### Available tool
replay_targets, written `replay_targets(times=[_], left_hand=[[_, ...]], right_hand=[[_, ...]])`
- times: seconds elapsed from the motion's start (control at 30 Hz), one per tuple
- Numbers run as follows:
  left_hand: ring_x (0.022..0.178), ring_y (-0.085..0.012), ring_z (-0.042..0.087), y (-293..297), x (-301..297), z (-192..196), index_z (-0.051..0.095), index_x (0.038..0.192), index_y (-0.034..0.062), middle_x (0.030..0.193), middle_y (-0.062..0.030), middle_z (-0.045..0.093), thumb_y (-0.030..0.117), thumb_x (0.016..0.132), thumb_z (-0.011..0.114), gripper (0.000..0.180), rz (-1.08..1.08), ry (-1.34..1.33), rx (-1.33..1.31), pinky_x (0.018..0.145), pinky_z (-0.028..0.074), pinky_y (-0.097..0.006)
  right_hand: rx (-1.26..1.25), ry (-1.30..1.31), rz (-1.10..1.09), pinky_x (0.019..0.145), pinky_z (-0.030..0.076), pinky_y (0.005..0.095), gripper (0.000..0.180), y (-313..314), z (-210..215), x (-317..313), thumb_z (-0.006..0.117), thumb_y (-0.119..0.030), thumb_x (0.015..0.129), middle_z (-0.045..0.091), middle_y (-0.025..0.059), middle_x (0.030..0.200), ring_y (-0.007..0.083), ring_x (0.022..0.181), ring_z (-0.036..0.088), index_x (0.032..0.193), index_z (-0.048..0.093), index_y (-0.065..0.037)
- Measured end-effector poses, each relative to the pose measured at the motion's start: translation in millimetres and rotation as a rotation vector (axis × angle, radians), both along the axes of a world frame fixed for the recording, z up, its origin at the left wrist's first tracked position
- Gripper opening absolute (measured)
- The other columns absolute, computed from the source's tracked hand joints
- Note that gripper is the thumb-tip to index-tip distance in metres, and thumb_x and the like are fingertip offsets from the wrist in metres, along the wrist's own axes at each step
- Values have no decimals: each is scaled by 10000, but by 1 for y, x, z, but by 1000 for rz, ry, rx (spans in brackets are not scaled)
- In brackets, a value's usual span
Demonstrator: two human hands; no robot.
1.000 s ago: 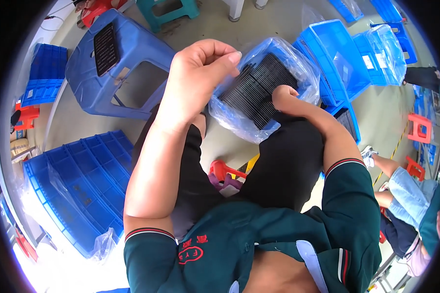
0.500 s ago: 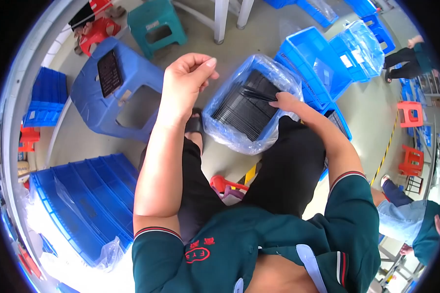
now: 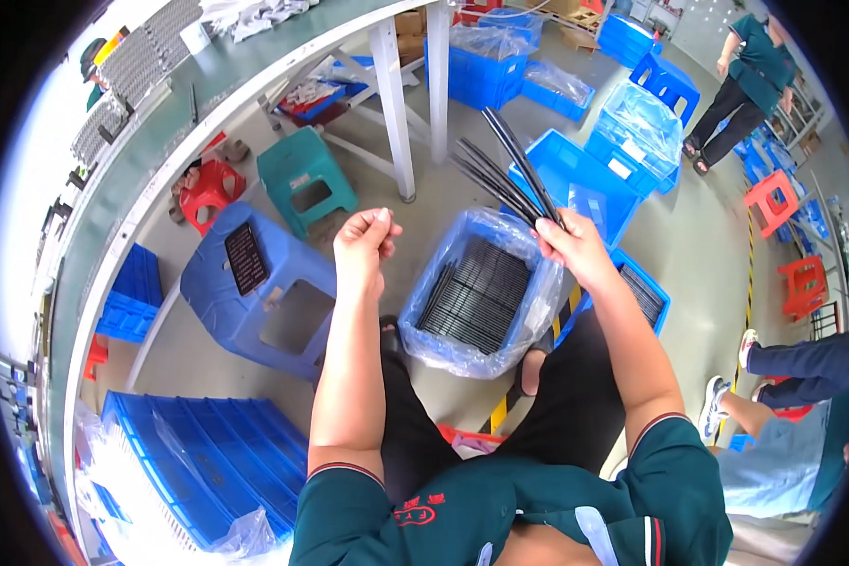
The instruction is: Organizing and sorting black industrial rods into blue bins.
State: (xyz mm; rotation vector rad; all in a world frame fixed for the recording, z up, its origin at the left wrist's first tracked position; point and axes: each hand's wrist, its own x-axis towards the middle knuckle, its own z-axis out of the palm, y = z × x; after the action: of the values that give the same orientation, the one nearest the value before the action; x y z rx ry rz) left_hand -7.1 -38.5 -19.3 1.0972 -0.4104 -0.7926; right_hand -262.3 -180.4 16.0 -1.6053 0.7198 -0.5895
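Note:
My right hand (image 3: 572, 247) is closed around a fanned bunch of long, thin black strips (image 3: 521, 162), raised above the right side of a blue bin. Their free ends point up and away to the left. Clear plastic lines the bin (image 3: 436, 351), and rows of similar black strips (image 3: 481, 294) lie packed inside it. Left of the bin, my left hand (image 3: 363, 247) hovers with its fingers curled in and the thumb against them; nothing shows in it.
A blue stool (image 3: 208, 316) bearing a dark panel (image 3: 246, 258) stands left, near a green stool (image 3: 278, 170). Blue crates (image 3: 590, 212) lie beyond the bin, and a large ribbed blue crate (image 3: 217, 453) sits lower left. A workbench (image 3: 184, 104) runs along the left. People stand at right.
My right hand has lifted the black strips up out of the bin, where they now spread apart. The view has tilted up, showing more of the workbench. My left hand stays curled.

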Motion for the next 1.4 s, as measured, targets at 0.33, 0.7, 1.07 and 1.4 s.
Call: replay_targets(times=[0.33,0.7,1.07,1.4], left_hand=[[502,-50,444,-4,-6,-2,601,854,34,686,-31,602,127,867,599,94,-68,-41,36,476,359,-179],[530,-60,459,-2,-16,3,602,876,36,701,-40,603,116,872,590,81,-118,-14,9,496,367,-183],[578,-103,465,4,-16,4,603,902,17,728,-70,599,142,870,601,130,-305,15,-209,530,367,-225],[534,-91,466,10,-23,0,613,866,10,678,-58,605,124,837,646,123,-238,-129,-104,507,374,-221]], right_hand=[[196,18,-40,423,318,192,143,-3,-33,-13,613,-182,851,538,7,589,41,461,423,793,565,-60],[96,-14,-71,415,338,198,141,-1,-25,-18,607,-156,852,559,20,596,46,450,442,775,547,-55],[-122,240,-2,427,358,228,262,18,-17,-10,641,-240,829,572,23,581,62,460,466,715,525,-35],[-220,228,57,486,391,249,251,18,-27,-10,646,-223,827,579,34,586,75,525,517,730,548,-13]])
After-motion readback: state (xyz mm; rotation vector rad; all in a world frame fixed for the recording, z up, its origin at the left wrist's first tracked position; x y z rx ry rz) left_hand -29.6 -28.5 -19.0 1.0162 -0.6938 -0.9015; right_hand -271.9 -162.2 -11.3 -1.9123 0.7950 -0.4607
